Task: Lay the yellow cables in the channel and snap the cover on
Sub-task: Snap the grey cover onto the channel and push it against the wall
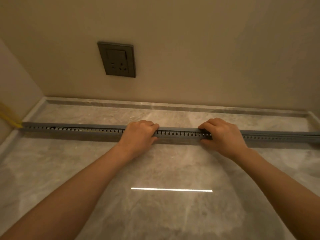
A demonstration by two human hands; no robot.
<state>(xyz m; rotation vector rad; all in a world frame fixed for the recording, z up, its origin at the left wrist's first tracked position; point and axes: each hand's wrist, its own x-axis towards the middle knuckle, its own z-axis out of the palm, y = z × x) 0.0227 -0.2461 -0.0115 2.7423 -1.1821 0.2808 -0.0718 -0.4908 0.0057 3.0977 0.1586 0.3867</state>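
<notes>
A long grey slotted cable channel (178, 134) lies across the marble counter from the left wall to the right edge of view. A grey cover strip (78, 125) sits along its top. My left hand (138, 134) grips the channel near the middle, fingers curled over the cover and thumb under the front. My right hand (221, 134) grips it the same way further right. Yellow cables (8, 116) come out of the channel's left end and run up along the left wall. Inside the channel the cables are hidden.
The marble counter (155, 170) has a raised rim along the back and left sides. A dark wall socket (117, 59) sits on the back wall above the channel. A bright strip of reflected light (171, 189) lies on the counter in front of me.
</notes>
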